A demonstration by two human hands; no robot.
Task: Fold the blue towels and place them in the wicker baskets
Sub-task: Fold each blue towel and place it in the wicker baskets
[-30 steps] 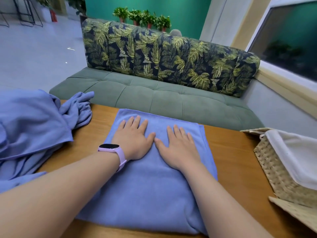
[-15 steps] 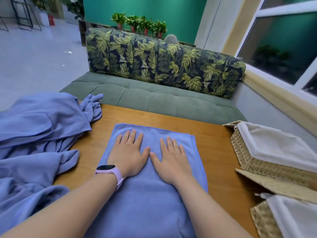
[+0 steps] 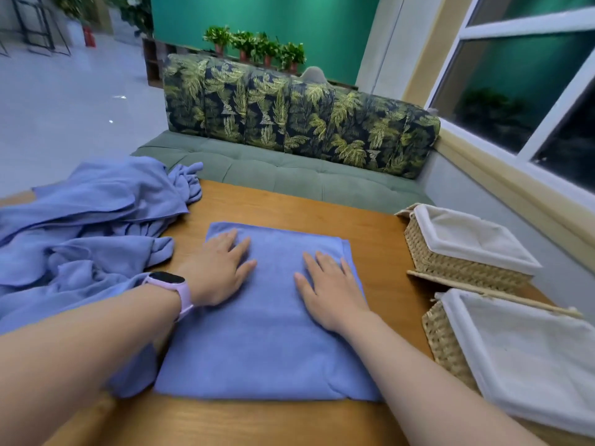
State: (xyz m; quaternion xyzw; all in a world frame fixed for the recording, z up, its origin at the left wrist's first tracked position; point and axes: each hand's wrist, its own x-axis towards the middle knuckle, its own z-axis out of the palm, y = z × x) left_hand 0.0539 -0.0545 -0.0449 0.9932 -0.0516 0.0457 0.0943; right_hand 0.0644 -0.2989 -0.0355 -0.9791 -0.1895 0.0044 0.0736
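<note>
1. since half a second ago, both hands have slid apart across the folded towel (image 3: 267,333); they lay thumb to thumb near its middle then, and a bare strip of cloth now shows between them.
2. left hand (image 3: 219,272): flat on the upper left part of the folded towel, fingers (image 3: 230,241) straight and slightly spread, gripping nothing; a pale pink smartwatch (image 3: 172,284) sits on the wrist.
3. right hand (image 3: 328,284): flat on the upper right part of the same towel, close to its right edge, fingers straight and pressed to the cloth, gripping nothing.
4. folded towel: a blue rectangle at the centre of the frame, lying on the wooden worktop (image 3: 289,207), its near edge toward the lower middle.
5. unfolded towels (image 3: 90,226): a crumpled blue heap at the left of the frame, on the worktop, touching the folded towel's lower left corner area.
6. wicker baskets: two, each with a white cloth liner, at the right of the frame; the far basket (image 3: 463,268) sits above the near basket (image 3: 446,342), both apart from the folded towel.
7. background: a green sofa (image 3: 289,175) with leaf-print back cushions in the upper middle; potted plants (image 3: 257,43) behind it; a window (image 3: 531,91) at upper right.
</note>
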